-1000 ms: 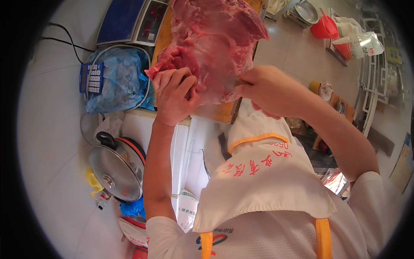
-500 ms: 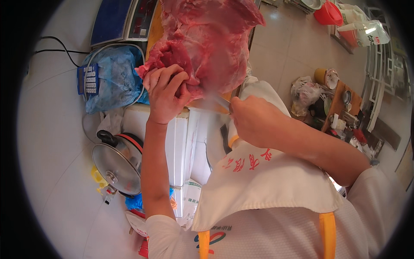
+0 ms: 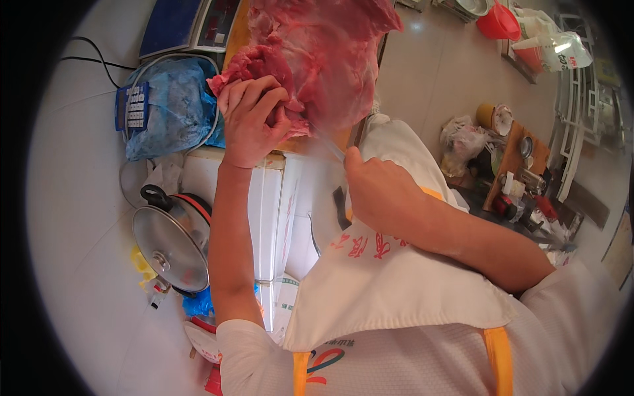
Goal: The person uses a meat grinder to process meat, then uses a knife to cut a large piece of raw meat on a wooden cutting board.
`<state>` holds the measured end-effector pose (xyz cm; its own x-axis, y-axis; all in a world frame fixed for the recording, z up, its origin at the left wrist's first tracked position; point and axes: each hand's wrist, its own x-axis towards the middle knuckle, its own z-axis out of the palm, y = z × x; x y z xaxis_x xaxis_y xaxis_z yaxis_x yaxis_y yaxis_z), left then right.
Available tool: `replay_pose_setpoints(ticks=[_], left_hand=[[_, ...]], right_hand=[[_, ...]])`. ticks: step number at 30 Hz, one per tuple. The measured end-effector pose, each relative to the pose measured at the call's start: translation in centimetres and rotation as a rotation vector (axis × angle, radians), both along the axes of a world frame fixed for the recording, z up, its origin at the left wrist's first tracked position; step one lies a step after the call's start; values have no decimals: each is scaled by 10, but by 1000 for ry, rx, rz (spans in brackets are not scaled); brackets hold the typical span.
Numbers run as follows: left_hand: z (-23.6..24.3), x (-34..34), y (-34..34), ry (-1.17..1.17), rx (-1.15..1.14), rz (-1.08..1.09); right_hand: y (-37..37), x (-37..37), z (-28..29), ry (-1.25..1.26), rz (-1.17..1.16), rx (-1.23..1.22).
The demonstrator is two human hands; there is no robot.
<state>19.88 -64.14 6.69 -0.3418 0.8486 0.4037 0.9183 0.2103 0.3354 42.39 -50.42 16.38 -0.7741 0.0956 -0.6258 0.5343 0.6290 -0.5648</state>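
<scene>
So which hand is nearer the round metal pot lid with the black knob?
Left. The left hand grips the raw meat slab above the metal pot lid; the right hand is farther right, holding a knife.

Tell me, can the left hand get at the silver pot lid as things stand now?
Probably not at once: the left hand grips the slab of raw meat up on the board, its fingers dug in. The pot lid lies low beside the forearm, uncovered, so the way looks free once the meat is released.

bare floor left of meat slab (image 3: 323, 59) — scale (image 3: 191, 23), blue bag (image 3: 168, 105) crowd upper-left
</scene>
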Motion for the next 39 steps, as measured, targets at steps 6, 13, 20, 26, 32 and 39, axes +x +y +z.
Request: replay_pose_setpoints(ticks=[6,13,20,26,32,39], left_hand=[[-3,2,-3,3,20,-12],[-8,-2,-13,9,67,-14],[-9,-1,-19,4,66,5],[-11,-5,-22,20,44,-10],[-10,-7,-25,42,37,24],[-10,-5,-22,20,16,20]], right_hand=[[-22,-10,-31,53,-2,59],[-37,24,-8,-35,-106,11],[-34,3,-27,138,-165,76],[-43,20,-23,47,-99,53],[-33,35,-7,84,-70,56],[-38,24,-33,67,-89,31]])
